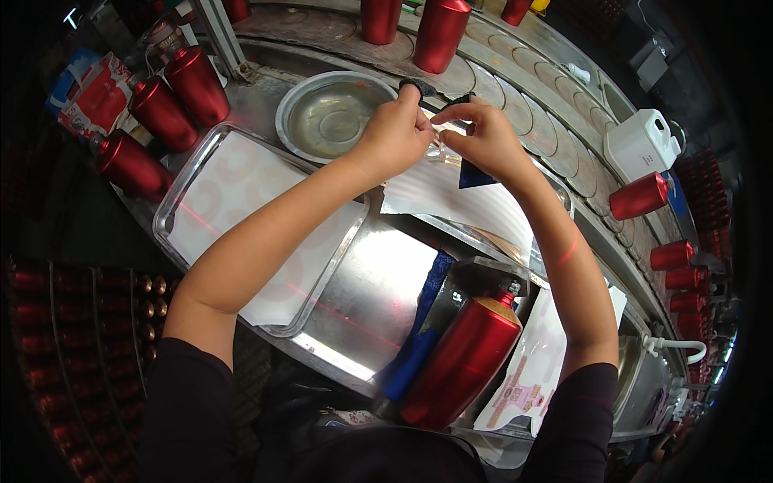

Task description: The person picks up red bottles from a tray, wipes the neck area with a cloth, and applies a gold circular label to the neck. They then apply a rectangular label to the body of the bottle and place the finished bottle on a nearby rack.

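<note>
My left hand (394,135) and my right hand (485,143) are raised close together past the middle of the bench, fingers closed in pinches. Between them is a thin, clear, shiny strip of film (440,151), gripped by both hands; its exact outline is hard to make out. Black covers show on some fingertips. Beneath the hands lie white sheets (451,191) on a metal tray, with a dark blue piece (477,175) by my right hand. Nearer to me, a large red metallic bottle (463,362) leans on its side in a holder, beside a blue cloth (415,350).
A metal bowl of liquid (330,121) stands beyond my left forearm. A tray with a white sheet (241,193) is at left. Red bottles (187,84) stand behind it, others (441,36) on the round-plated conveyor (555,129). A white jug (642,145) is at right.
</note>
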A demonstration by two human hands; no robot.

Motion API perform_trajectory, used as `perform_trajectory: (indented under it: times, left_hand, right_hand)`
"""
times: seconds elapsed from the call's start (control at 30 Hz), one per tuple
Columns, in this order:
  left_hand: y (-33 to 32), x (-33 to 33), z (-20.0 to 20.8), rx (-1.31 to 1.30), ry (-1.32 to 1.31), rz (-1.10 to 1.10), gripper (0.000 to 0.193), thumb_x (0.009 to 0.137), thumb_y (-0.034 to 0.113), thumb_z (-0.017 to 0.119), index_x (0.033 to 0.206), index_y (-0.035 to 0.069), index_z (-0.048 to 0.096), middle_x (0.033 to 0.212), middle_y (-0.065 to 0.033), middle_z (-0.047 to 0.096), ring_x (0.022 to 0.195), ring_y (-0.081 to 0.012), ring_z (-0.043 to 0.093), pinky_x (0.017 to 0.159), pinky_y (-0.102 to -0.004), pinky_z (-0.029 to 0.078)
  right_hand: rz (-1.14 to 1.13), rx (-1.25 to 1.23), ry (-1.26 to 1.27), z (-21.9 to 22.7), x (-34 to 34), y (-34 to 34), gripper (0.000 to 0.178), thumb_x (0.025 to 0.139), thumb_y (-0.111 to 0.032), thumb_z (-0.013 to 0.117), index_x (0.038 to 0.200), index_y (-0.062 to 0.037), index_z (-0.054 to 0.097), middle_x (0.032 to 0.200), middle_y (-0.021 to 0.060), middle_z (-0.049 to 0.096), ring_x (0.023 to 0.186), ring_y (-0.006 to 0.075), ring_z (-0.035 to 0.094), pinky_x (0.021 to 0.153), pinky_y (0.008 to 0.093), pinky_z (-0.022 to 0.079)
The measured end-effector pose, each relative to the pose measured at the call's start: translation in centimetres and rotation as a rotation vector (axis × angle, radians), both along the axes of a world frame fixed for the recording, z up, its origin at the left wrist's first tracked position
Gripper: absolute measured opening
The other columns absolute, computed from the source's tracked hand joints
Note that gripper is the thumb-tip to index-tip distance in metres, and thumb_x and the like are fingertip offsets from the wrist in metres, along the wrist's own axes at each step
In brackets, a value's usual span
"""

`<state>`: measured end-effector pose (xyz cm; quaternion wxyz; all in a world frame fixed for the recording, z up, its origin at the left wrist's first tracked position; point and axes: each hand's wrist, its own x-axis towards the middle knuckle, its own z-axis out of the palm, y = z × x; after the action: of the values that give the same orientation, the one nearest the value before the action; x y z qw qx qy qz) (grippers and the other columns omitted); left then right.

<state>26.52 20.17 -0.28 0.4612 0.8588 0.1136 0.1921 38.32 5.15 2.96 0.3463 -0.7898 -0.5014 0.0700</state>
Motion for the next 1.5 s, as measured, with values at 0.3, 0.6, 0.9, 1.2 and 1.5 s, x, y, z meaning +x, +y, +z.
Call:
perform_trajectory:
  times: [0.3, 0.6, 0.9, 1.2, 1.5]
  left_hand:
    - [-0.4, -0.3, 0.5, -0.068, -0.013, 0.011, 0.037, 0.084, 0.005, 0.074, 0.098, -0.001, 0.04, 0.088, -0.0116, 0.073, 0.08, -0.0189, 0.07, 0.071, -0.0325, 0.054]
    - [-0.3, -0.2, 0.1, -0.174, -0.044, -0.018, 0.039, 0.082, 0.006, 0.075, 0.093, 0.002, 0.038, 0.083, -0.0096, 0.072, 0.076, -0.0135, 0.066, 0.071, -0.0289, 0.052]
    - [0.1, 0.0, 0.4, -0.202, 0.021, -0.059, 0.038, 0.077, 0.005, 0.074, 0.088, 0.004, 0.038, 0.08, -0.0086, 0.07, 0.073, -0.0103, 0.061, 0.068, -0.0281, 0.049]
    - [-0.2, -0.4, 0.2, -0.248, -0.002, -0.075, 0.038, 0.08, 0.007, 0.074, 0.091, 0.004, 0.038, 0.083, -0.0076, 0.07, 0.075, -0.0102, 0.062, 0.069, -0.0277, 0.049]
    - [-0.3, -0.4, 0.4, -0.156, 0.005, -0.058, 0.036, 0.08, 0.004, 0.073, 0.089, 0.004, 0.038, 0.082, -0.007, 0.07, 0.074, -0.0103, 0.061, 0.067, -0.0282, 0.049]
  right_hand:
    - [-0.015, -0.037, -0.027, 0.7, -0.8, 0.1, 0.015, 0.074, -0.016, 0.073, 0.084, -0.0052, 0.074, 0.084, 0.0159, 0.063, 0.076, 0.0322, 0.063, 0.07, 0.0396, 0.05]
    - [0.014, 0.071, 0.242, -1.1, 0.2, -0.3, 0.014, 0.076, -0.013, 0.072, 0.085, -0.0025, 0.073, 0.082, 0.0085, 0.058, 0.07, 0.0183, 0.058, 0.066, 0.0326, 0.047]
    - [0.039, 0.097, 0.226, -1.5, -0.1, -0.7, 0.014, 0.077, -0.013, 0.073, 0.084, -0.0009, 0.072, 0.083, 0.0073, 0.06, 0.067, 0.015, 0.057, 0.064, 0.0311, 0.046]
    - [-0.003, -0.014, 0.292, 0.1, -0.3, -0.8, 0.019, 0.077, -0.015, 0.074, 0.084, 0.0021, 0.071, 0.083, 0.008, 0.067, 0.065, 0.0125, 0.061, 0.064, 0.0291, 0.048]
    - [0.005, 0.014, 0.169, -0.1, -0.9, -0.6, 0.016, 0.074, -0.015, 0.073, 0.084, -0.0024, 0.072, 0.081, 0.0089, 0.064, 0.063, 0.0172, 0.057, 0.062, 0.0324, 0.047]
